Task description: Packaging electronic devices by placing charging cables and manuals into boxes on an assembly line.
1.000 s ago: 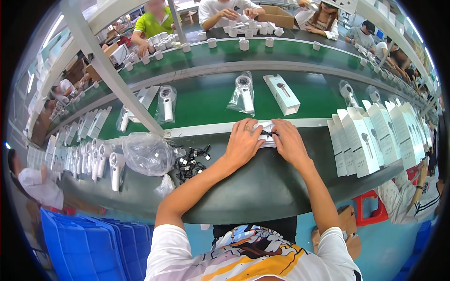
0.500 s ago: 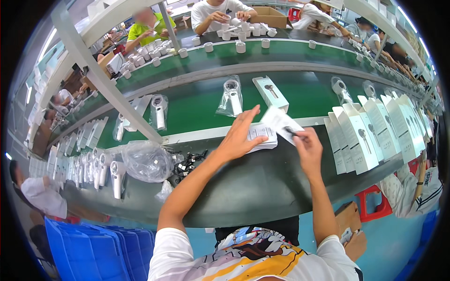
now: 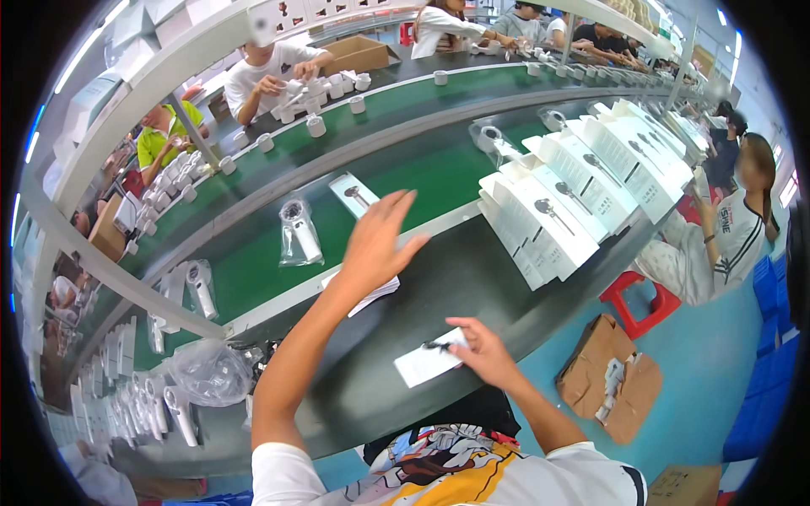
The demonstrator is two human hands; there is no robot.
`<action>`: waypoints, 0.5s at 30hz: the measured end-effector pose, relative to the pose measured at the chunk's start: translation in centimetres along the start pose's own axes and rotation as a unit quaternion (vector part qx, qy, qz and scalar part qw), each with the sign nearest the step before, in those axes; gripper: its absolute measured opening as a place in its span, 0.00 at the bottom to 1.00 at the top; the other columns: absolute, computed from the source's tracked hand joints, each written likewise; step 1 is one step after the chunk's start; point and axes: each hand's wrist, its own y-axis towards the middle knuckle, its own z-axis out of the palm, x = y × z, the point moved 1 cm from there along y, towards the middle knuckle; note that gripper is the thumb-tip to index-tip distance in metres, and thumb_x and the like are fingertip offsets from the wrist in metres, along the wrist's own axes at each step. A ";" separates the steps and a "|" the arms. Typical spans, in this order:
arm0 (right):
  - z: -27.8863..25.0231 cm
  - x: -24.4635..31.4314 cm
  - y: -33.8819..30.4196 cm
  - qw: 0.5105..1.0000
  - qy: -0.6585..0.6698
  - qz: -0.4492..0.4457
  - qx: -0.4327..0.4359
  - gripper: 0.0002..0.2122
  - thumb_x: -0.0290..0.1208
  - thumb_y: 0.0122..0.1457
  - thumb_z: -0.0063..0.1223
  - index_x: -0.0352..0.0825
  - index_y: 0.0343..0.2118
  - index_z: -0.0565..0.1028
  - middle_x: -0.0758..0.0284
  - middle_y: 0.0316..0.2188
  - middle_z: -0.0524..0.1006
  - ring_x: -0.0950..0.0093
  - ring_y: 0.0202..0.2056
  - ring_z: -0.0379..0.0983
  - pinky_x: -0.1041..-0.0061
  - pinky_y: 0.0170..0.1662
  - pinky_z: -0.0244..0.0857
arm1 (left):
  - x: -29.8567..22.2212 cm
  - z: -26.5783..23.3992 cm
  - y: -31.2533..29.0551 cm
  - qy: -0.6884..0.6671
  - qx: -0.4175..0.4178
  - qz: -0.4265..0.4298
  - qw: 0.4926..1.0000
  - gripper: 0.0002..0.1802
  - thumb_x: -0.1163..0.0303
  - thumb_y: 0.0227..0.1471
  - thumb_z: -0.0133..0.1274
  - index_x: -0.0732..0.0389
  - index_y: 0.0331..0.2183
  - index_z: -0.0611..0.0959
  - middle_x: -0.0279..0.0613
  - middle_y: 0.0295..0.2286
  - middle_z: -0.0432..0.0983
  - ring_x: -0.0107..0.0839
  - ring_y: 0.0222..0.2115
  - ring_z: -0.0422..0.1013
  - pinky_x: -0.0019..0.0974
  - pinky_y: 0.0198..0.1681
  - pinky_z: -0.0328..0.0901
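The right grip (image 3: pixel 488 354) pinches a white leaflet (image 3: pixel 418 366) and black cable (image 3: pixel 437 345), already paired, near the surface's (image 3: pixel 354 390) front edge, outside the open-flapped cartons (image 3: pixel 553 228); the left grip (image 3: pixel 377 240) is spread wide, empty.

at this bench (image 3: pixel 456 266), the right hand (image 3: pixel 487 354) holds a white card (image 3: pixel 422 367), black cable (image 3: pixel 434 345) against it; the left hand (image 3: pixel 377 240) hovers near a paper stack (image 3: pixel 378 296).

Gap between left fingers (image 3: pixel 395 207) and cartons (image 3: pixel 564 223)
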 end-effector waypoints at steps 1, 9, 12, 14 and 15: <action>0.5 0.0 -0.5 0.997 -0.070 -0.027 0.004 0.19 0.28 0.57 0.53 0.35 0.52 0.69 0.65 0.41 0.75 0.76 0.39 0.72 0.76 0.42 0.66 | -1.9 1.0 2.9 -0.041 -0.013 0.038 0.998 0.34 0.58 0.48 0.57 0.66 0.53 0.68 0.57 0.51 0.65 0.53 0.52 0.62 0.47 0.55 0.57; -0.9 3.5 -4.6 0.965 -0.242 -0.101 0.023 0.18 0.29 0.56 0.52 0.37 0.51 0.71 0.59 0.40 0.77 0.66 0.39 0.75 0.74 0.43 0.66 | -8.2 10.3 14.2 -0.003 0.190 -0.047 0.981 0.26 0.58 0.46 0.52 0.64 0.45 0.77 0.57 0.42 0.73 0.50 0.46 0.67 0.45 0.51 0.61; -3.3 3.2 -6.2 0.975 -0.211 -0.066 0.009 0.17 0.25 0.56 0.52 0.36 0.51 0.71 0.62 0.40 0.78 0.72 0.39 0.75 0.77 0.44 0.66 | -6.3 10.1 14.0 -0.057 0.176 -0.078 0.980 0.20 0.64 0.43 0.48 0.63 0.38 0.82 0.54 0.41 0.75 0.51 0.43 0.71 0.50 0.46 0.64; -3.9 5.5 -7.4 0.997 -0.063 -0.023 0.032 0.18 0.21 0.54 0.55 0.33 0.50 0.72 0.70 0.33 0.77 0.86 0.34 0.71 0.84 0.38 0.65 | -5.3 6.0 12.6 -0.112 0.169 -0.054 0.978 0.22 0.66 0.43 0.46 0.63 0.41 0.80 0.53 0.39 0.75 0.50 0.42 0.70 0.45 0.49 0.63; -4.8 6.6 -7.9 0.995 -0.075 -0.027 0.058 0.20 0.20 0.52 0.57 0.31 0.50 0.71 0.70 0.31 0.76 0.86 0.32 0.71 0.86 0.35 0.64 | -4.8 3.0 11.6 -0.104 0.166 -0.027 0.980 0.21 0.68 0.41 0.45 0.63 0.39 0.81 0.52 0.38 0.76 0.49 0.41 0.70 0.44 0.48 0.64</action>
